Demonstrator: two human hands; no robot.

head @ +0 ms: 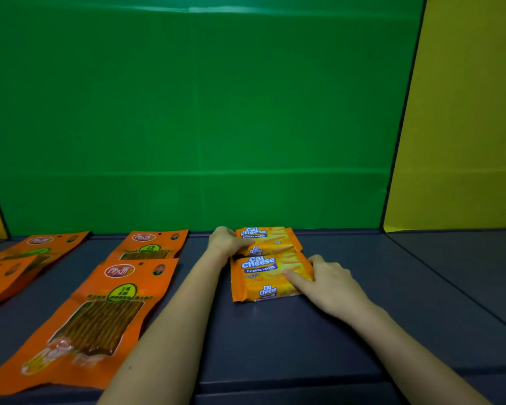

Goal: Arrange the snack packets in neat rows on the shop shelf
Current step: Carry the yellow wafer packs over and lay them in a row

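On the dark shelf (362, 331), orange stick-snack packets lie flat at the far left (27, 258); beside them two more form a column, a rear packet (154, 245) and a front packet (91, 320) overlapping its lower edge; next, the left hand (227, 242) curls its fingers (246, 249) around the left end of the rear wafer packet (270, 241), which sits against the green back wall (187, 112); the front wafer packet (265, 277) lies just before it, touching; the right hand (333, 285) grips that packet's right edge, thumb flat on its face; a yellow panel (465, 127) stands at right.
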